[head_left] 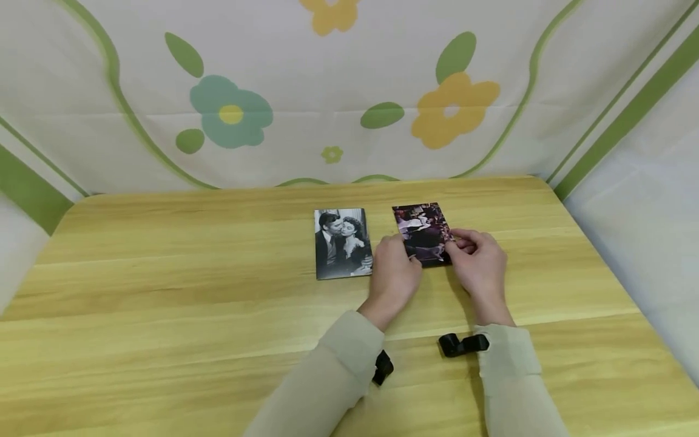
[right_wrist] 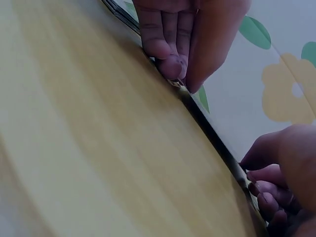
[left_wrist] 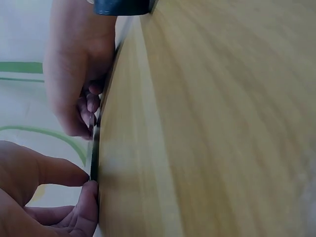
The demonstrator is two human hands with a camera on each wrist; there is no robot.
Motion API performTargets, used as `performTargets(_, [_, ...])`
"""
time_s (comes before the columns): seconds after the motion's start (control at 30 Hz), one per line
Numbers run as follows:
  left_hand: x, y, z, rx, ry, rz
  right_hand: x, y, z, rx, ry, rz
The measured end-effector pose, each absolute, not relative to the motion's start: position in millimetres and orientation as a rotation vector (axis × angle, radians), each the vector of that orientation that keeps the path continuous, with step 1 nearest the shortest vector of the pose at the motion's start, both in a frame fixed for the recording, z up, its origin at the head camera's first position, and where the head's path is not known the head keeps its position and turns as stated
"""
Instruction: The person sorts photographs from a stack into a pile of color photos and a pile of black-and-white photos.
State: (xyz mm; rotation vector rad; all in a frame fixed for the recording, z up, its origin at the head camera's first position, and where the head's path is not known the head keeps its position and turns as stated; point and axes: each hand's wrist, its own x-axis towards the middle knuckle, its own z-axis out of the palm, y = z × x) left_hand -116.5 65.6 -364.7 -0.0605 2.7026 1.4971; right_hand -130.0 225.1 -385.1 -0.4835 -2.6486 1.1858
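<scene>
A dark colour photo card (head_left: 423, 230), printed with figures in a crowded purple-toned scene, lies at the back right of the table. My left hand (head_left: 394, 267) pinches its near left corner between thumb and finger. On its right edge my right hand (head_left: 480, 261) has thumb and fingertips closed. Seen edge-on in the right wrist view, the card (right_wrist: 212, 131) spans from the left hand (right_wrist: 190, 39) to the right hand (right_wrist: 286, 177), close over the wood. A black-and-white photo card (head_left: 341, 243) of a couple lies just left of my left hand.
The wood-grain table (head_left: 164, 321) ends at the back against a white cloth (head_left: 327, 79) with flowers and green lines. Black straps or mounts (head_left: 461, 345) stick out by both sleeves. In the right wrist view, a layered dark edge (right_wrist: 121, 15) shows beyond the left hand.
</scene>
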Motion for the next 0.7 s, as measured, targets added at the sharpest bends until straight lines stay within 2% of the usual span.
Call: performTargets(0.7, [-112.9, 65.6, -363.2, -0.099, 2.693, 1.438, -131.1, 226.0, -388.1, -0.495, -2.675, 1.137])
